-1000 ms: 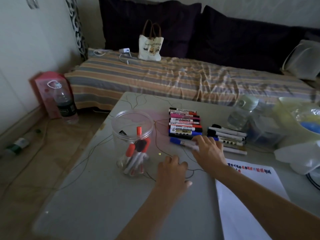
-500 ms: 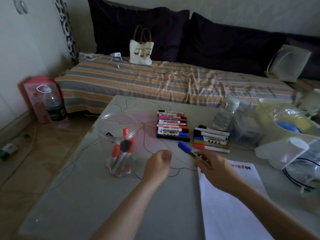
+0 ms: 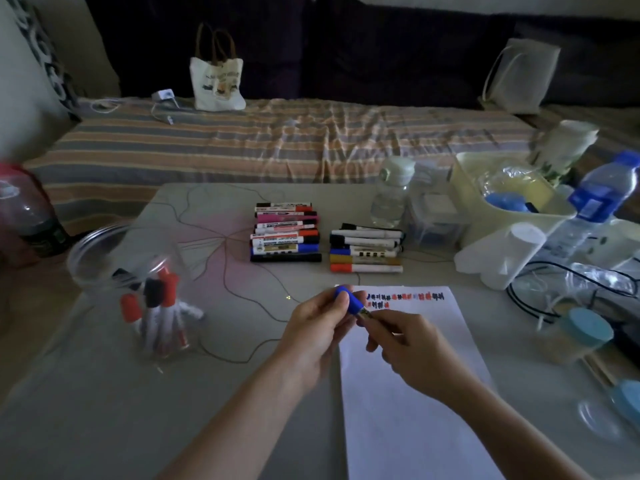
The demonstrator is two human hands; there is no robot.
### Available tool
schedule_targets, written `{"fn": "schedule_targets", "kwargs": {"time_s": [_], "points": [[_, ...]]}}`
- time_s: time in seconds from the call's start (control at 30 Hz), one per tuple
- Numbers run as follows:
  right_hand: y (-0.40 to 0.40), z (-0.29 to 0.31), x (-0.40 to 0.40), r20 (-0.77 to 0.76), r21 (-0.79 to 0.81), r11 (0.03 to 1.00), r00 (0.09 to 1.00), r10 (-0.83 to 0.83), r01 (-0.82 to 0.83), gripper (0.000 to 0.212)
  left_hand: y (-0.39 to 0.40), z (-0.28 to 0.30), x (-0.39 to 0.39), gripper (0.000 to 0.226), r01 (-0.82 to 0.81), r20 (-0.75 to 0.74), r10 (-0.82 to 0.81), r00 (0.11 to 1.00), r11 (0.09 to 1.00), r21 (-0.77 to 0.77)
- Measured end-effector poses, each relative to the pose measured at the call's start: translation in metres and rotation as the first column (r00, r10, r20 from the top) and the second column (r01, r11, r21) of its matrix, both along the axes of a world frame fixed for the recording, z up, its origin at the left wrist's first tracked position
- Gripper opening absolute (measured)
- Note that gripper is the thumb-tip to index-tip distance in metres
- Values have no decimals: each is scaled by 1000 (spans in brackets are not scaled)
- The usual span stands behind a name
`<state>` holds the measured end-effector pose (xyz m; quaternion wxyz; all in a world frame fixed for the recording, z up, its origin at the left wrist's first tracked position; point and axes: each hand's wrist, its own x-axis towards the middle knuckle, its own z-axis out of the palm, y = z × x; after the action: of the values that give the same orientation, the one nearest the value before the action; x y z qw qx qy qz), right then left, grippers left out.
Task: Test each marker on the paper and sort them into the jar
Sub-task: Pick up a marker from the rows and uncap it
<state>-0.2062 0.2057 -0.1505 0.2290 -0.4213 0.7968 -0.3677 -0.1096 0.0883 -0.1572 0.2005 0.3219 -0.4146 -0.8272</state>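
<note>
Head view: blue marker (image 3: pixel 352 304), held above the bench (image 3: pixel 104 410) at the top left corner of the paper (image 3: pixel 415 410); left hand (image 3: pixel 313 337) fingers pinch its blue cap, right hand (image 3: pixel 412 344) fingers grip its barrel. Paper: coloured test marks along top edge. Jar (image 3: pixel 114 268), left, holds red- and black-capped markers; two marker rows (image 3: pixel 287 233) lie beyond the paper.

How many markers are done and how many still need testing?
A few red- and black-capped markers already stand in the jar, and the paper has red and blue test marks along its top. Right now the left hand pinches the cap of a blue marker while the right hand holds its body. Two rows of markers still lie on the table, so most remain.
</note>
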Motion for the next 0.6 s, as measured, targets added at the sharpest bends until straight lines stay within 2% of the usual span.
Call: {"fn": "schedule_targets", "kwargs": {"time_s": [0.13,0.2,0.23,0.27,0.3,0.37,0.4,0.43,0.5,0.57,0.6], "points": [[5,0,2,-246,-74,996,967,-64,47,23,9,3,-16,19,-117,110,111,988,992,43],[14,-3,2,-425,-60,997,902,-72,51,17,-15,6,-13,20,-312,100,298,949,935,171],[20,-3,-1,-453,-70,995,887,-91,66,16,-34,6,-9,20,-414,63,411,909,883,222],[27,-3,-7,-430,-84,992,895,-121,94,16,-49,4,-3,17,-478,42,478,877,860,178],[33,-2,-14,-374,-91,988,915,-152,127,16,-56,2,4,15,-476,40,475,879,877,62],[37,-3,-28,-249,-58,980,948,-199,191,15,-48,-4,8,10,-266,139,312,940,924,-275],[36,-5,-31,-197,-32,981,961,-196,194,15,-39,-7,6,8,-112,221,225,949,895,-431],[33,-8,-33,-167,-14,984,970,-176,176,20,-32,-12,2,7,29,293,168,941,824,-566],[29,-16,-33,-128,-32,991,983,-132,129,27,-25,-25,-8,4,246,389,111,915,610,-753],[27,-18,-36,-86,-89,988,987,-136,129,23,-27,-31,-14,7,342,431,137,892,419,-841],[26,-18,-38,-67,-119,983,986,-150,141,22,-28,-34,-15,10,363,434,150,888,351,-863]]}}
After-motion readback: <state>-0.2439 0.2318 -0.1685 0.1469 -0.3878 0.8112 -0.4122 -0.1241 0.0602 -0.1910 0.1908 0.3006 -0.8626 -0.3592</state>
